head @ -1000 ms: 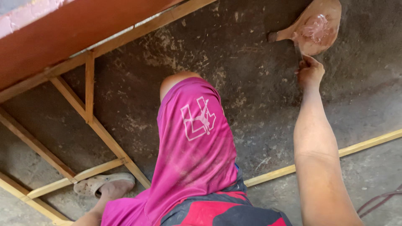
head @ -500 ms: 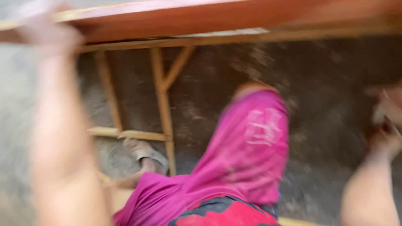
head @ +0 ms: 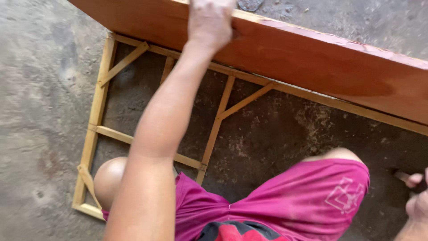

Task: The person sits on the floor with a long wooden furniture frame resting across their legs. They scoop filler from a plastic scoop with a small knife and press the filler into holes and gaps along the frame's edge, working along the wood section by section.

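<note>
My left hand (head: pixel 210 22) grips the upper edge of a long reddish-brown wooden board (head: pixel 321 67) that stands on edge and runs from the top left to the right. Under it, a pale wooden slat frame (head: pixel 96 107) with cross braces lies on the concrete floor. Only part of my right hand (head: pixel 417 201) shows at the lower right edge, its fingers curled beside a small brown stub (head: pixel 400 175). I cannot tell whether it holds that stub. I squat in pink shorts (head: pixel 290 201), with my left knee (head: pixel 109 178) over the frame's near corner.
The rough grey concrete floor (head: pixel 40 111) is dusted with sawdust. A dark object (head: pixel 249 4) lies on the floor just beyond the board at the top edge.
The view swung left and down. My left arm came up and its hand took the board's top edge. My right hand left the wooden tool on the floor and now sits low at the right.
</note>
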The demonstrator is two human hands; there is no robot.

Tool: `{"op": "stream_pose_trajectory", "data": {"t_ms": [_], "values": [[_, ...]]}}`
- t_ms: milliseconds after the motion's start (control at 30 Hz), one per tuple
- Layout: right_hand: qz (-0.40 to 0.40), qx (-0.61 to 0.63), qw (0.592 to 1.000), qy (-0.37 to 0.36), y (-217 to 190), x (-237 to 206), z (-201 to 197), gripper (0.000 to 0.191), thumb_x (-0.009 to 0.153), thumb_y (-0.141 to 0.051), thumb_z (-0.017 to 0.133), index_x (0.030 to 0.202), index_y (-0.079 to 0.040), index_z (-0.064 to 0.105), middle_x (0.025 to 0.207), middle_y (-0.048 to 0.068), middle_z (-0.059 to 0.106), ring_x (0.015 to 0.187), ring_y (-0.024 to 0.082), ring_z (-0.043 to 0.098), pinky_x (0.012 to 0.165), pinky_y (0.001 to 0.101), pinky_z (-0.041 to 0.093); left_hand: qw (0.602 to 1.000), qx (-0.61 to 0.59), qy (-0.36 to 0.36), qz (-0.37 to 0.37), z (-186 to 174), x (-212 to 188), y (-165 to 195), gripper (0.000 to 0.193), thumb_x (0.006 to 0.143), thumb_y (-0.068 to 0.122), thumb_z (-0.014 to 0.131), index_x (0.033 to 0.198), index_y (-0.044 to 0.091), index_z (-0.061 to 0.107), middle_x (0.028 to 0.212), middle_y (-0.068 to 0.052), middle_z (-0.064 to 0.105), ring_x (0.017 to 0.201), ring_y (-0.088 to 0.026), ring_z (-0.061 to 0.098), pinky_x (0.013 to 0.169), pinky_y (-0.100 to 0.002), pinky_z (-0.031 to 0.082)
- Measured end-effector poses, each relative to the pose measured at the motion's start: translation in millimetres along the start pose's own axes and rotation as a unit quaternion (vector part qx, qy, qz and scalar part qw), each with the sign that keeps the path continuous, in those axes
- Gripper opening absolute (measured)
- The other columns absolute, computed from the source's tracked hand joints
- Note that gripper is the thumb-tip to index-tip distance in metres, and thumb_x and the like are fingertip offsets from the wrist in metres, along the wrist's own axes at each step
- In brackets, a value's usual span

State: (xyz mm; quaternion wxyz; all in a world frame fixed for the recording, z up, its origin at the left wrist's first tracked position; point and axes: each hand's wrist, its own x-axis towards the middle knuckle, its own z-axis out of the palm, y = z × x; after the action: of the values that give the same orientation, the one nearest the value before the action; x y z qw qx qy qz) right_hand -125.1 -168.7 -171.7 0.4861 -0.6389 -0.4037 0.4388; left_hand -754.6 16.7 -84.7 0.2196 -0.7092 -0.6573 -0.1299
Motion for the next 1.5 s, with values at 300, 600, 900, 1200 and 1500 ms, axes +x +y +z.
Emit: {"op": "stream_pose_trajectory", "data": {"t_ms": [300, 600, 900, 1200, 1500], "values": [[-0.142, 0.021, 0.984, -0.102, -143, -105, 250, 0.02, 0.111, 0.002, 0.056, 0.13, 0.001, 0.059, 0.101, 0.009, 0.066, 0.076, 0.013, 0.063, 0.071, 0.0275, 0.052, 0.982, -0.15, 0.086, -0.072, 12, 7, -10, 0.007, 0.081, 0.01, 0.066, 0.084, 0.016, 0.068, 0.08, -0.006, 0.067, 0.084, -0.027, 0.064, 0.085, -0.049, 0.044], [-0.155, -0.059, 0.985, -0.047, -206, -192, 337, 0.023, 0.11, 0.011, 0.061, 0.133, 0.017, 0.061, 0.097, 0.013, 0.069, 0.074, 0.012, 0.066, 0.073, 0.0228, 0.054, 0.985, -0.151, 0.02, -0.075, -15, 1, -19, 0.012, 0.086, 0.012, 0.065, 0.096, 0.016, 0.067, 0.086, -0.003, 0.064, 0.09, -0.024, 0.059, 0.091, -0.047, 0.036], [-0.108, -0.056, 0.992, 0.046, -213, -259, 355, 0.022, 0.109, 0.01, 0.062, 0.131, 0.017, 0.063, 0.099, 0.013, 0.069, 0.075, 0.013, 0.067, 0.072, 0.0238, 0.054, 0.977, -0.209, -0.031, -0.004, -33, -2, -36, 0.021, 0.087, 0.016, 0.063, 0.108, 0.016, 0.066, 0.093, -0.007, 0.067, 0.091, -0.026, 0.062, 0.088, -0.049, 0.038], [-0.116, -0.139, 0.981, 0.07, -227, -200, 404, 0.025, 0.107, 0.002, 0.059, 0.131, 0.005, 0.062, 0.105, 0.009, 0.07, 0.081, 0.016, 0.074, 0.072, 0.0268, 0.06, 0.966, -0.16, -0.008, 0.205, -16, -29, -247, 0.007, 0.078, 0.01, 0.067, 0.083, 0.013, 0.069, 0.088, -0.011, 0.071, 0.089, -0.032, 0.066, 0.097, -0.054, 0.04], [-0.2, -0.16, 0.962, 0.091, -150, -125, 469, 0.026, 0.104, 0.002, 0.064, 0.128, 0.001, 0.072, 0.11, 0.006, 0.068, 0.085, 0.011, 0.065, 0.072, 0.0253, 0.053, 0.975, -0.128, 0.023, 0.182, 4, -49, -265, 0.007, 0.076, 0.012, 0.063, 0.081, 0.016, 0.062, 0.078, -0.006, 0.069, 0.071, -0.026, 0.068, 0.065, -0.039, 0.05]]}}
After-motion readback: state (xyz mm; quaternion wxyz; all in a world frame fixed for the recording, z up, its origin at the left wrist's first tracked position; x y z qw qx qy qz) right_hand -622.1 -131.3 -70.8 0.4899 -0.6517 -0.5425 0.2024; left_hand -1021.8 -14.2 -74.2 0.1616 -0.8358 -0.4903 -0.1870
